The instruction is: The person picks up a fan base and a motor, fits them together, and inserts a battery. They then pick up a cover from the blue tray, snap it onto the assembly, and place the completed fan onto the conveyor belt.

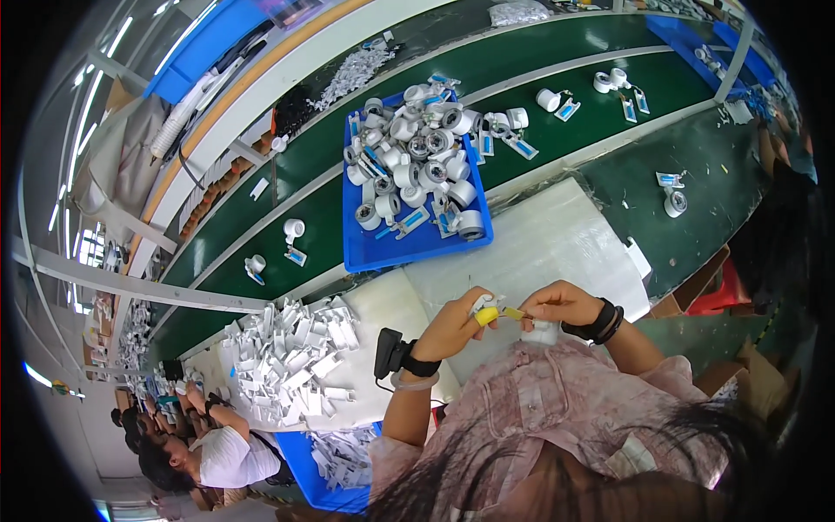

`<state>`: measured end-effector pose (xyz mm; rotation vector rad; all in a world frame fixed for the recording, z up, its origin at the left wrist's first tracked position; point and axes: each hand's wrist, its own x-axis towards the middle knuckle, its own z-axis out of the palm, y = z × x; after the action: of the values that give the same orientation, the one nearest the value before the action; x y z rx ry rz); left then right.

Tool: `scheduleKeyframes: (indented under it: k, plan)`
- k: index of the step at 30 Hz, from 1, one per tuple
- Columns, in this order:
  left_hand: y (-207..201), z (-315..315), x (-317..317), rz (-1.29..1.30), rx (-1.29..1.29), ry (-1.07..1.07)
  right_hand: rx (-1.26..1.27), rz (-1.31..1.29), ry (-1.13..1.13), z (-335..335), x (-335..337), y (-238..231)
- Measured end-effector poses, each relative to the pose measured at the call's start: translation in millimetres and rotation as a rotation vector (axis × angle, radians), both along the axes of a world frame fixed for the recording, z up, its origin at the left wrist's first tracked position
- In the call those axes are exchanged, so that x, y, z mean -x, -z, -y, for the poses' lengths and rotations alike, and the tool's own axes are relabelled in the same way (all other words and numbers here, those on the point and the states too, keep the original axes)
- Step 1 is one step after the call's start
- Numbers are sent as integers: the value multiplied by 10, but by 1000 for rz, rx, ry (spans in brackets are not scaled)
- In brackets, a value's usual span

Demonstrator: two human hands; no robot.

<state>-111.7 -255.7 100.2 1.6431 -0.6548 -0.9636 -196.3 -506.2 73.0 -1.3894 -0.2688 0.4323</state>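
My left hand (445, 331) is closed, with a small white plastic part (481, 303) and a yellow piece (486, 316) at its fingertips. Close beside it, my right hand (564, 306) pinches a thin yellowish strip (512, 313) that reaches toward the yellow piece. Below the right fingers sits a white round housing (541, 332), partly covered by the hand. Whether the strip joins the housing is hidden. Both hands are held in front of my chest, over the near edge of the pale work mat (544, 248).
A blue tray (374, 255) heaped with white round housings stands ahead, across a green conveyor belt (513, 83) carrying more of them. Left lies a pile of white plastic pieces (291, 357), above a blue bin (326, 496) of similar pieces. A person in white (230, 457) works farther left.
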Motion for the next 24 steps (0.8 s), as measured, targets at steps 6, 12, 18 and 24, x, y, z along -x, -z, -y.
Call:
scheduleKeyframes:
  k: [6, 12, 18, 24]
  plan:
    - [-28, 72, 74, 179, 39, -87, -96, -176, -102, -39, -30, 9]
    - [-50, 85, 176, 445, 24, -152, -201, -337, -142, -223, -44, 46]
    - [124, 150, 283, 176, 104, -385, 461, 468, 565, -420, 9, 42]
    - [242, 187, 373, -151, 308, -488, 374, 542, 675, -479, 3, -20]
